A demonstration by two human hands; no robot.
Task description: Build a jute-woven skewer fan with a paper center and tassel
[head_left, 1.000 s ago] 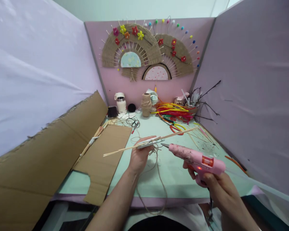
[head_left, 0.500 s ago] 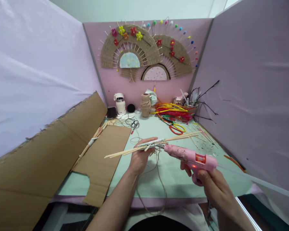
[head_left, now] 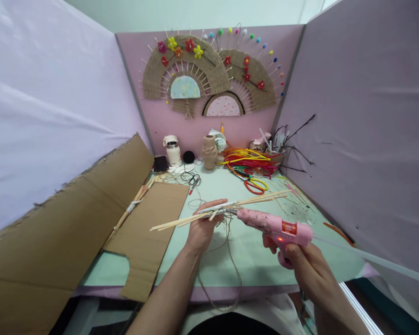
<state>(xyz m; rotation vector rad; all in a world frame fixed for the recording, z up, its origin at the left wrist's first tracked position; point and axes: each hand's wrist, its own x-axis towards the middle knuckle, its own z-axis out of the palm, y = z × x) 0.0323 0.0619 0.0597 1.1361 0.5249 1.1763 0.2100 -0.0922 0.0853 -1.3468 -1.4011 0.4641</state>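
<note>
My left hand (head_left: 201,231) is closed around a bundle of thin wooden sticks (head_left: 174,224), which fan out to both sides above the table. A pale grey-white strip (head_left: 218,208) runs along the middle of the bundle. Loose twine (head_left: 238,267) hangs below that hand toward my lap. In my right hand (head_left: 309,265) is a pink hot glue gun (head_left: 275,224), gripped by its handle, with an orange light lit. Its metal nozzle points left at the middle of the sticks; whether it touches them I cannot tell. A long clear glue stick (head_left: 387,264) trails from its back.
Cardboard sheets (head_left: 153,209) lie and lean on the left. Scissors (head_left: 254,187), a twine spool (head_left: 209,152), coloured pipe cleaners (head_left: 247,158) and a white bottle (head_left: 173,151) stand or lie at the back. Dark twigs (head_left: 302,125) jut out at right. Fan decorations (head_left: 185,51) hang behind.
The whole view has shifted slightly, with the background a little further left. Both hands, the sticks and the glue gun keep nearly the same positions.
</note>
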